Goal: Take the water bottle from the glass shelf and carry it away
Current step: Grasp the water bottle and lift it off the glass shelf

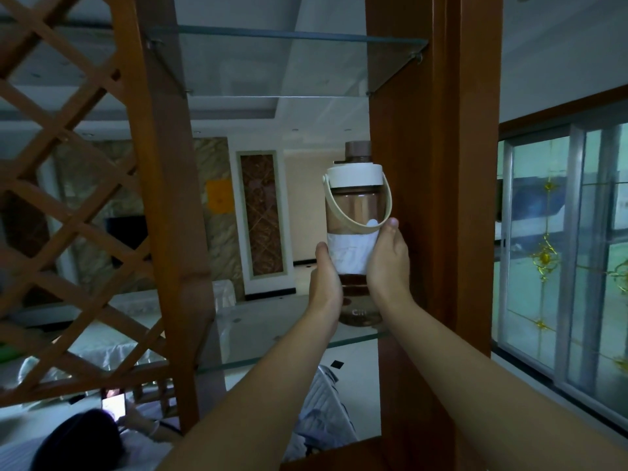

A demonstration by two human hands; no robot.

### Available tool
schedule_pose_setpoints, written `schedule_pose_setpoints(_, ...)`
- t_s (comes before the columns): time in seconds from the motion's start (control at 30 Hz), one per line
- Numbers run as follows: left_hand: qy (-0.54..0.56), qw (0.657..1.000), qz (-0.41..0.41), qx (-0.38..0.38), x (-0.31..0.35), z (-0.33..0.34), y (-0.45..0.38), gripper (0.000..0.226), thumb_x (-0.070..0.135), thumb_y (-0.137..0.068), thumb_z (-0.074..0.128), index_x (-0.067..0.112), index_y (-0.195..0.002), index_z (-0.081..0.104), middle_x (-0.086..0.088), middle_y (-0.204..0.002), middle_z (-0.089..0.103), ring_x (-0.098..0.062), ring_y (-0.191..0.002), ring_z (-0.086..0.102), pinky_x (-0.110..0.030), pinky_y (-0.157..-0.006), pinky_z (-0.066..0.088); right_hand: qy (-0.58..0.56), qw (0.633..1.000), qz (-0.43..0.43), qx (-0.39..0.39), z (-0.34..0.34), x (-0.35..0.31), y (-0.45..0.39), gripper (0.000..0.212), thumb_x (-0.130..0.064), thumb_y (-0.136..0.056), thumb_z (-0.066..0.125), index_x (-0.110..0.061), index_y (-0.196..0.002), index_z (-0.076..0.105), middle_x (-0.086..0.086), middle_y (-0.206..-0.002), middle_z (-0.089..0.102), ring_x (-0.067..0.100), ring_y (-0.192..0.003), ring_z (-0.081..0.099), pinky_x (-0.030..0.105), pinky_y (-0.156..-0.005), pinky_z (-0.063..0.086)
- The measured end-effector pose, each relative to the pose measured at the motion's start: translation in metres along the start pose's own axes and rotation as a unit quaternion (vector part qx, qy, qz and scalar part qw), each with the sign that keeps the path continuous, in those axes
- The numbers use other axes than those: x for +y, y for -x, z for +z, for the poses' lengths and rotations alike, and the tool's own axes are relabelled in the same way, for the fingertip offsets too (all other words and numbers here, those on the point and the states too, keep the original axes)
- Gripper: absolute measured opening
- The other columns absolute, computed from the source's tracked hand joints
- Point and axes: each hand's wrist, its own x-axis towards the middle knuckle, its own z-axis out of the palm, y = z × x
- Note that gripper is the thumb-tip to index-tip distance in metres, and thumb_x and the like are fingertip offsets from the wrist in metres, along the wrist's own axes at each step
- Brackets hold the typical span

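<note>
Between two wooden posts stands the water bottle (356, 212), upright, a tall see-through brown one with a brown cap, a broad cream collar below it, and a cream carry strap hanging down in a loop across the front. A white label wraps the middle, and faint lettering shows near the base.

Its bottom sits at the glass shelf (289, 355), though whether it rests there or is just clear of it is hard to tell. A second glass shelf (289, 59) spans the posts higher up. Wooden lattice (68, 198) fills the frame at left; the right post (431, 198) rises just behind the bottle. Beyond lies a dim room with pale walls, and sliding glass doors (560, 249) with gold ornaments at right. Low at left, a seated person's dark hair and a lit phone (114, 406) show.

Both hands are clamped on the bottle from opposite sides: the left hand (326, 280) cups the lower left, the right hand (389, 263) presses the right side, thumb up by the strap.
</note>
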Motion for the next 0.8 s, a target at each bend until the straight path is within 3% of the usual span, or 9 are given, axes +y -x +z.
schedule_pose_setpoints(0.1, 0.003, 1.000, 0.003, -0.005, -0.0003, -0.0002, 0.0009, 0.055, 0.062, -0.098, 0.027, 0.027, -0.094, 0.069, -0.016, -0.101, 0.076, -0.031, -0.099, 0.072, -0.050, -0.099, 0.054, -0.003, 1.000, 0.004, 0.001, 0.0022, 0.0010, -0.0004, 0.044, -0.053, -0.103, 0.021, -0.032, -0.109, 0.059, -0.002, -0.106, 0.069, 0.015, -0.102, 0.066, 0.040, -0.096, 0.054)
schedule_pose_setpoints(0.3, -0.001, 0.999, 0.036, 0.000, -0.0040, 0.0016, -0.0067, 0.066, 0.078, -0.069, 0.037, 0.029, -0.095, 0.073, -0.013, -0.107, 0.077, -0.031, -0.106, 0.070, -0.053, -0.104, 0.050, -0.022, 1.000, 0.004, 0.010, 0.0014, 0.0057, -0.0023, 0.045, -0.052, -0.103, 0.021, -0.027, -0.112, 0.058, -0.004, -0.100, 0.067, 0.012, -0.096, 0.066, 0.025, -0.077, 0.052)
schedule_pose_setpoints(0.43, 0.003, 0.999, 0.037, -0.007, -0.0038, 0.0014, -0.0074, 0.061, 0.068, -0.087, 0.032, 0.026, -0.096, 0.075, -0.012, -0.098, 0.079, -0.029, -0.100, 0.072, -0.052, -0.102, 0.052, -0.022, 0.999, -0.014, 0.021, 0.0023, 0.0070, -0.0021, 0.046, -0.050, -0.104, 0.022, -0.023, -0.107, 0.059, -0.002, -0.095, 0.067, 0.010, -0.088, 0.066, 0.023, -0.072, 0.050)
schedule_pose_setpoints(0.53, 0.006, 0.999, 0.034, -0.002, -0.0027, 0.0016, -0.0058, 0.058, 0.056, -0.100, 0.030, 0.023, -0.088, 0.075, -0.010, -0.084, 0.079, -0.029, -0.090, 0.073, -0.052, -0.098, 0.054, -0.020, 0.999, -0.021, 0.029, 0.0028, 0.0085, -0.0028, 0.048, -0.050, -0.103, 0.022, -0.022, -0.109, 0.060, 0.002, -0.099, 0.069, 0.013, -0.091, 0.067, 0.027, -0.077, 0.054)
schedule_pose_setpoints(0.67, -0.008, 0.999, 0.031, -0.006, -0.0022, -0.0002, -0.0017, 0.058, 0.059, -0.098, 0.027, 0.025, -0.093, 0.074, -0.014, -0.092, 0.078, -0.032, -0.094, 0.073, -0.052, -0.096, 0.055, -0.012, 0.999, -0.022, 0.037, 0.0043, 0.0082, -0.0021, 0.048, -0.051, -0.103, 0.023, -0.022, -0.102, 0.061, 0.003, -0.097, 0.069, 0.016, -0.091, 0.068, 0.032, -0.080, 0.056)
schedule_pose_setpoints(0.8, -0.007, 0.999, 0.036, 0.002, -0.0031, 0.0000, -0.0018, 0.064, 0.070, -0.081, 0.033, 0.027, -0.097, 0.077, -0.013, -0.097, 0.079, -0.034, -0.100, 0.072, -0.058, -0.101, 0.051, -0.012, 0.999, -0.021, 0.037, 0.0034, 0.0061, -0.0010, 0.044, -0.048, -0.104, 0.022, -0.027, -0.092, 0.058, -0.001, -0.091, 0.067, 0.014, -0.086, 0.068, 0.027, -0.074, 0.054)
